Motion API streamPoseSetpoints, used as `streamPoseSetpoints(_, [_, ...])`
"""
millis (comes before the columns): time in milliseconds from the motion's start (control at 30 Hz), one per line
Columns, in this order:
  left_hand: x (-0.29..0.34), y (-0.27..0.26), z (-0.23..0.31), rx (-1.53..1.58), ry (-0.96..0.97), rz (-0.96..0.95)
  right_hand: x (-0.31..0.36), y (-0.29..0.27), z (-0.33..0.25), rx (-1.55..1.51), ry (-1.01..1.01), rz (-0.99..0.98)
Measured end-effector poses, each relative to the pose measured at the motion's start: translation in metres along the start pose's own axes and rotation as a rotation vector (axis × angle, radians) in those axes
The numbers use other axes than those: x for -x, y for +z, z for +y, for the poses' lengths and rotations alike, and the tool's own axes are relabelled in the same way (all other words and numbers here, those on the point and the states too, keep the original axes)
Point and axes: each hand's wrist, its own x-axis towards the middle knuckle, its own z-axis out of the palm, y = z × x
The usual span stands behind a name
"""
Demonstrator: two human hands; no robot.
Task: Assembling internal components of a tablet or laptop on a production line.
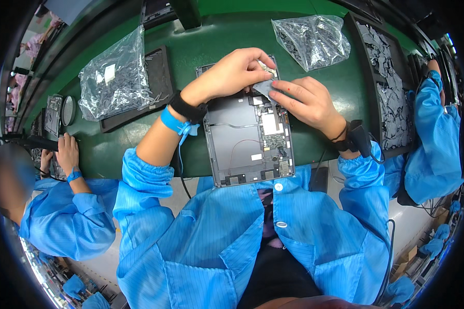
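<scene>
An opened tablet (227,141) lies in front of me at the table's near edge, its dark casing and circuit board exposed. A thin red wire curves across its lower half. Over its upper right part, a small thin grey sheet-like piece (264,88) is pinched between my two hands. My left hand (237,72) reaches across the tablet's top with fingers curled and thumb against the piece. From the right, my right hand (312,102) grips the piece's other side with closed fingers. The fingers partly hide the board beneath.
A clear bag of dark parts (116,77) rests on a black tray (162,67) at left. Another bag (314,41) lies at the back right. Right of me stands a black box (374,116) of grey pieces. Co-workers in blue sit on both sides; a cable hangs from my left wrist.
</scene>
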Motion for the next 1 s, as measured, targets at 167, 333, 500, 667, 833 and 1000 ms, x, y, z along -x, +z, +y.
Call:
streamPoseSetpoints(167, [-0.019, -0.008, -0.007, -0.111, 0.174, 0.178, -0.002, 0.005, 0.008, 0.082, 0.018, 0.103])
streamPoseSetpoints(333, [-0.022, -0.016, -0.017, -0.713, 0.139, 0.403, -0.011, 0.019, 0.009, 0.250, 0.173, -0.016])
streamPoseSetpoints(500, [-0.022, -0.008, -0.013, -0.766, 0.099, 0.363, -0.015, 0.028, 0.007, 0.347, 0.248, -0.116])
streamPoseSetpoints(667, [-0.026, -0.002, -0.021, -0.876, 0.195, 0.461, -0.014, 0.034, 0.005, 0.273, 0.301, -0.159])
streamPoseSetpoints(833, [-0.029, -0.006, -0.027, -0.903, 0.249, 0.439, -0.015, 0.035, 0.007, 0.164, 0.422, -0.238])
streamPoseSetpoints(1000, [-0.029, -0.001, -0.029, -0.980, 0.249, 0.436, -0.030, 0.018, 0.012, 0.084, 0.443, -0.494])
